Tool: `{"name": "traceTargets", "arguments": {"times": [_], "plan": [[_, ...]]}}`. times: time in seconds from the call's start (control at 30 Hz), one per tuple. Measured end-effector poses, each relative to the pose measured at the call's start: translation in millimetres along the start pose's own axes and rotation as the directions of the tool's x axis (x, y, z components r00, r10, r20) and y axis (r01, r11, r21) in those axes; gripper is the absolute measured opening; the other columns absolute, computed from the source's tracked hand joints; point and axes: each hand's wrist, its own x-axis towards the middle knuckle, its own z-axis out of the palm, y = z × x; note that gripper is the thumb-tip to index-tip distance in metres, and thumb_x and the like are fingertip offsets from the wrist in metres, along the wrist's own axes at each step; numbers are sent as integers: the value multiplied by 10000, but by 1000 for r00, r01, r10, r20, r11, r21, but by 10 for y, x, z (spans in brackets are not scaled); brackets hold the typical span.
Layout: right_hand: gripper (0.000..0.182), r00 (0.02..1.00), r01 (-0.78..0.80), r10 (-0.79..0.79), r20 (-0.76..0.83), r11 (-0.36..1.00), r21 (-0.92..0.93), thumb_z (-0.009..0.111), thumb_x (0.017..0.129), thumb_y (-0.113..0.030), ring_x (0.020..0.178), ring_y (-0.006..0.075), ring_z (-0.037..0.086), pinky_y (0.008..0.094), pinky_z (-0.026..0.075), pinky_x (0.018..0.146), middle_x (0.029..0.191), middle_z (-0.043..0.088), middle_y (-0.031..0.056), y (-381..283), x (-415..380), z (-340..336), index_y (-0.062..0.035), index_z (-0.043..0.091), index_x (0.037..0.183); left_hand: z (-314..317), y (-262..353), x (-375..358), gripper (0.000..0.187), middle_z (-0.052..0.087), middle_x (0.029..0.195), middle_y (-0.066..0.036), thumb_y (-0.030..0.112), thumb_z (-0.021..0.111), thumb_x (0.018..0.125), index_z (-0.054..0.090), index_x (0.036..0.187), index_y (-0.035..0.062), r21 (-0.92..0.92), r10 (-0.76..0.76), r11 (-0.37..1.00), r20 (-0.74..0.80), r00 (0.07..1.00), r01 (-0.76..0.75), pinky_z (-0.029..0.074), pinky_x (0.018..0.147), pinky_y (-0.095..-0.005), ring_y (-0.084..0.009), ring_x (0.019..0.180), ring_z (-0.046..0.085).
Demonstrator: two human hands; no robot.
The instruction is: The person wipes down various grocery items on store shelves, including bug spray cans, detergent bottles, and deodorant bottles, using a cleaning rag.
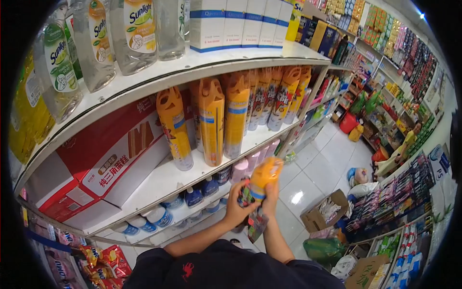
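Note:
Both my hands are around an orange-capped spray can point(265, 174), held tilted in front of my chest. Its top is blurred, and its lower body is dark with coloured print. My left hand point(238, 204) grips the can's side, thumb across the front. My right hand point(271, 198) is wrapped around the other side, just below the orange top. Similar orange-topped spray cans stand on the shelf point(240, 151) ahead, the nearest being a spray can point(211, 123) with a blue band. Further right is a group of spray cans point(284, 96) with red and black lettering.
Dish soap bottles point(137, 36) and white boxes point(208, 29) line the upper shelf. A red carton point(96, 164) fills the shelf's left. Blue bottles point(194, 196) stand below. An open cardboard box point(325, 212) is on the tiled floor; a person point(406, 144) is at far right.

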Motion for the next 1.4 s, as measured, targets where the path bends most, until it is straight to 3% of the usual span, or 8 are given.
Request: {"name": "traceTargets", "arguments": {"times": [0.07,0.13,0.27,0.4,0.77,0.93,1.27,1.4], "plan": [[673,997,63,-62,44,998,-26,575,723,-457,963,168,459,281,362,827,1061,461,85,-185,11,49,14,354,1151,27,-177,-172,724,419,1096,-136,201,752,554,374,1148,34,22,-78,997,35,996,78,337,871,-349,-268,1025,424],[735,988,131,-126,94,990,-58,589,699,-489,980,177,453,286,360,837,1091,440,93,-263,6,41,16,331,1167,65,-173,-131,755,409,1113,-144,213,764,536,368,1152,29,-336,-252,900,113,961,276,331,886,-349,-275,1037,420],[839,992,127,-126,16,991,-53,595,663,-541,1042,197,423,309,349,872,1156,373,118,-421,-91,-6,17,271,1199,-8,545,495,780,393,1152,-165,286,770,519,383,1141,16,-7,209,978,142,968,-210,329,898,-353,-286,1059,416],[866,993,106,-98,-63,987,122,593,657,-550,1043,212,432,324,357,879,1138,398,133,-396,-161,-80,27,250,1203,19,810,750,789,385,1169,-174,313,768,515,391,1138,11,-122,397,918,244,885,-378,317,905,-357,-298,1065,408],[933,954,276,-291,77,947,162,619,595,-591,1049,208,432,327,363,879,1127,420,115,-588,0,-244,30,254,1189,110,-149,-34,814,438,1100,-146,353,780,469,413,1123,37,-76,27,997,265,964,-7,349,868,-361,-289,1031,435],[888,966,197,-209,151,977,87,610,618,-575,1046,210,437,325,356,878,1150,410,118,-753,146,-126,26,283,1185,94,429,372,811,491,1031,-166,338,791,457,425,1088,-16,22,129,990,256,958,-139,381,826,-335,-271,950,497],[783,877,-62,49,478,998,11,551,709,-478,1192,213,266,332,226,967,1259,313,128,-825,611,-364,18,269,1245,176,257,393,662,564,929,-118,223,772,498,470,1028,-34,-121,-100,984,235,967,131,409,789,-299,-186,870,541],[769,583,-335,437,685,897,-287,590,703,-422,1166,199,309,347,253,959,1251,341,108,-121,429,-1149,-7,257,1259,76,151,387,562,567,926,-92,147,747,530,480,1000,-6,-463,-316,795,237,919,393,411,796,-301,-181,853,544]]}}
